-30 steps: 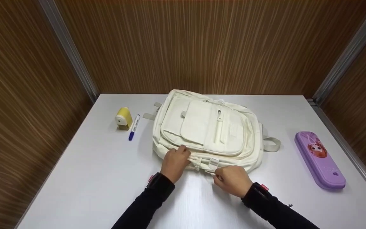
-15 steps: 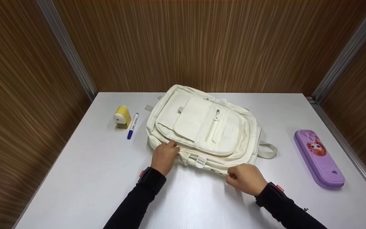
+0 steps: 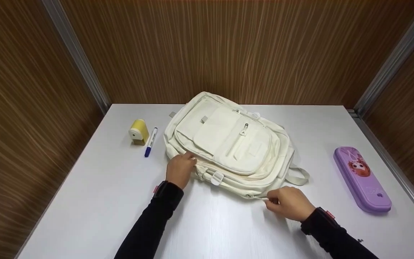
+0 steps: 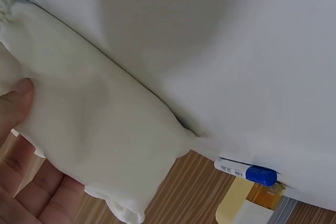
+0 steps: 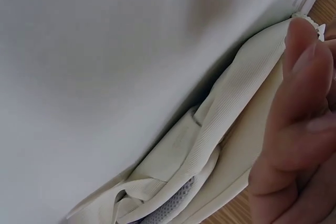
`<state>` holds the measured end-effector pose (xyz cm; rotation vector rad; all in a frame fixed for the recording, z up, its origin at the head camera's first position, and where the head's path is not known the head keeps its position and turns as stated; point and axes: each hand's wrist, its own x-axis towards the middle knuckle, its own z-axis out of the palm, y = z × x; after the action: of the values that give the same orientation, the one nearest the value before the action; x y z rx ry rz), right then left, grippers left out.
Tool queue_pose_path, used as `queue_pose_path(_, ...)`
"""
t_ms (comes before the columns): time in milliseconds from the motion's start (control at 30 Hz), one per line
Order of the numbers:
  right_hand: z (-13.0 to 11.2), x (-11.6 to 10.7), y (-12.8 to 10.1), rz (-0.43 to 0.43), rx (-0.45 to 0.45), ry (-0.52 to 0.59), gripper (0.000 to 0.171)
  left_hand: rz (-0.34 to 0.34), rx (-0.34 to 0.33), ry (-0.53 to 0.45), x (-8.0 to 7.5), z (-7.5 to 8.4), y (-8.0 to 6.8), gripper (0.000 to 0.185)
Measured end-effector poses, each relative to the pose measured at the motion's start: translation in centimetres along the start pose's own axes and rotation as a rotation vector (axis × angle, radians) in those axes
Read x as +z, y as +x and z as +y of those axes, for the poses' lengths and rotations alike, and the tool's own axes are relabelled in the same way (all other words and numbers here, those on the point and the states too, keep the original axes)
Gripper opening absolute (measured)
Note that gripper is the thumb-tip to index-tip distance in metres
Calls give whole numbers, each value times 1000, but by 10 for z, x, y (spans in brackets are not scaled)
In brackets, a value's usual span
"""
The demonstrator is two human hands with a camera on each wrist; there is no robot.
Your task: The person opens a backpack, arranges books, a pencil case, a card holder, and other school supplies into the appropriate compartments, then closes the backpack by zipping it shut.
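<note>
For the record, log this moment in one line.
left hand: grips cream backpack; right hand: pinches zipper pull; blue-capped marker: beside yellow pencil sharpener; purple pencil case: right of backpack

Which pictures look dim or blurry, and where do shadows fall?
Head view: brightest, with a pale sheen on the white table and soft shadows beside the black sleeves. Left wrist view: dimmer, a broad soft-edged shadow near the picture's top. Right wrist view: also dim, a dark shadow along the cream backpack, the close-up right hand slightly soft.
</note>
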<state>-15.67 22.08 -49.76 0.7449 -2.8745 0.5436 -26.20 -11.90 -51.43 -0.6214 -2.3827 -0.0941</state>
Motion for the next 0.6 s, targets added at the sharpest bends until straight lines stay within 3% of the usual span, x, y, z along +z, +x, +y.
queue_pose_path(167,11,-1,2,-34,14,20,33,-19,-18,-20,2,-2,0,15)
queue_pose_path(300,15,2,3,-26,20,43,34,15,-35,62,3,5,0,14)
queue_pose_path(433,15,9,3,-41,15,69,31,-8,-36,96,-5,34,-5,24)
queue_pose_path(500,13,10,3,-43,11,76,29,-24,7,52,-12,53,-8,25)
queue_pose_path(600,7,9,5,-31,0,79,27,0,125,-52,-19,83,-11,16)
